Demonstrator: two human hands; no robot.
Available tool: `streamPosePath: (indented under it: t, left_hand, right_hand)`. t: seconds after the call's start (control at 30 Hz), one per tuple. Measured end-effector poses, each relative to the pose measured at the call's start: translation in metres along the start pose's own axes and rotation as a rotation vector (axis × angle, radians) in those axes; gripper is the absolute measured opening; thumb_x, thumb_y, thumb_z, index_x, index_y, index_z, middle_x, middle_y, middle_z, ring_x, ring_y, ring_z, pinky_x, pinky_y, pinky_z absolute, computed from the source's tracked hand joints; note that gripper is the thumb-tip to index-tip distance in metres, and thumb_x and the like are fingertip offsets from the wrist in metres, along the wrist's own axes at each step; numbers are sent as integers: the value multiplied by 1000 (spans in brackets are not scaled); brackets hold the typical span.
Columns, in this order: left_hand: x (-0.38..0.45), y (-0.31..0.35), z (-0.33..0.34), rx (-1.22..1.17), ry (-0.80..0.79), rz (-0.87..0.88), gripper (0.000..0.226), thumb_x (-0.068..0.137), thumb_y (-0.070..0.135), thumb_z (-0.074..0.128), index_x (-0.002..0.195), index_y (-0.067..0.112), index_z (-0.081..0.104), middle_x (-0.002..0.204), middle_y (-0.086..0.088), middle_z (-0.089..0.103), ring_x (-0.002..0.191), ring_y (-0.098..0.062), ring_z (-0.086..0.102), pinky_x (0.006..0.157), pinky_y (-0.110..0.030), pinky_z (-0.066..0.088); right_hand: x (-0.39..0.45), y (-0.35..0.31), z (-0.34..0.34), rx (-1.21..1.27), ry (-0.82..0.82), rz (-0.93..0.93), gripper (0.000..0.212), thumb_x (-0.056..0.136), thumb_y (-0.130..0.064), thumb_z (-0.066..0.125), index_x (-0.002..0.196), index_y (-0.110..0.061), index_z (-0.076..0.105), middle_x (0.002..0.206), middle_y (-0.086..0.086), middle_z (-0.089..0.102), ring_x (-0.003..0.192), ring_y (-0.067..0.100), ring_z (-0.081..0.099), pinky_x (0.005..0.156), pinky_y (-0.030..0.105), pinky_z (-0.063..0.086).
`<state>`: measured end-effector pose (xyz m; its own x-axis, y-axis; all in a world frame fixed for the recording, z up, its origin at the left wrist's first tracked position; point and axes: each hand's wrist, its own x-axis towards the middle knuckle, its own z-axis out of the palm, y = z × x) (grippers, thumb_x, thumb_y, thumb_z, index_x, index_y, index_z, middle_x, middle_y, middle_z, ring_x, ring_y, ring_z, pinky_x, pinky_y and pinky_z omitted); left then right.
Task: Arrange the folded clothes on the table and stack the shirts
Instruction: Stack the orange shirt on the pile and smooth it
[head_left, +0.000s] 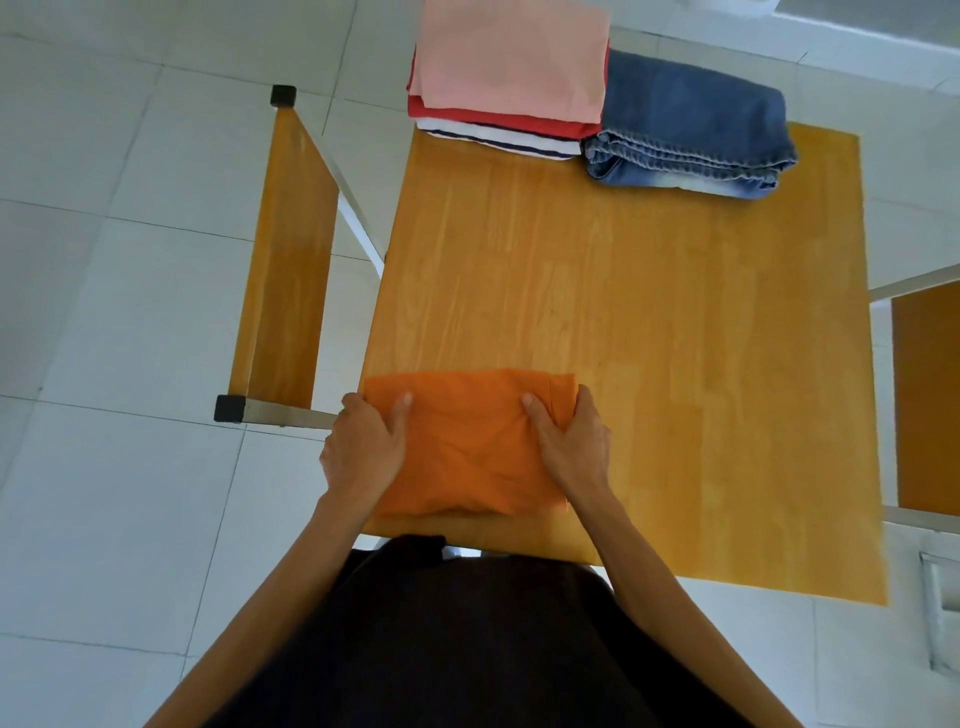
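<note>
A folded orange shirt (470, 447) lies at the near left corner of the wooden table (649, 322). My left hand (363, 447) grips its left edge, thumb on top. My right hand (571, 441) grips its right edge the same way. At the far edge stands a stack of folded shirts: a pink one (511, 57) on top, a red one (498, 120) under it, a white striped one (498, 139) at the bottom. Folded blue jeans (691, 124) lie right beside that stack.
A wooden bench (285, 260) stands to the left of the table, another bench (927, 395) to the right. White floor tiles (130, 208) surround them. A pale object (943, 613) lies on the floor at the right.
</note>
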<state>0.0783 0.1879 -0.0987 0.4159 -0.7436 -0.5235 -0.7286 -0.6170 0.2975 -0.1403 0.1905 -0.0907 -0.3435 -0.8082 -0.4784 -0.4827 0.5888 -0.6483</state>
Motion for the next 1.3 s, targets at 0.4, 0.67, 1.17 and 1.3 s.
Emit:
streamPosePath:
  t: [0.4, 0.67, 1.17, 1.3]
  left_hand:
    - [11, 0, -4, -169, 56, 48, 58, 93, 61, 38, 127, 15, 49, 125, -9, 60, 113, -32, 59, 95, -51, 46]
    - [24, 6, -3, -168, 70, 78, 50, 97, 55, 33, 128, 17, 45, 122, -10, 63, 106, -33, 63, 90, -49, 49]
    - [43, 57, -3, -17, -45, 197, 56, 98, 55, 27, 115, 13, 58, 112, -8, 66, 101, -28, 64, 89, -42, 48]
    - [48, 67, -1, -109, -33, 215, 49, 99, 51, 29, 114, 12, 54, 111, -8, 64, 99, -26, 63, 89, -39, 49]
  right_hand:
    - [5, -4, -3, 53, -155, -4, 49, 84, -63, 64, 113, -28, 46, 99, -17, 55, 90, 9, 56, 73, 24, 45]
    - [21, -2, -8, 182, -65, 40, 52, 84, -63, 64, 111, -21, 51, 101, -9, 63, 90, 8, 63, 68, 26, 52]
    - [60, -6, -25, 164, 48, 56, 53, 87, -63, 60, 106, -17, 44, 92, -7, 59, 81, 8, 60, 64, 27, 47]
    - [67, -10, -27, 168, 61, 54, 49, 88, -62, 60, 104, -18, 45, 91, -6, 61, 80, 7, 60, 62, 23, 44]
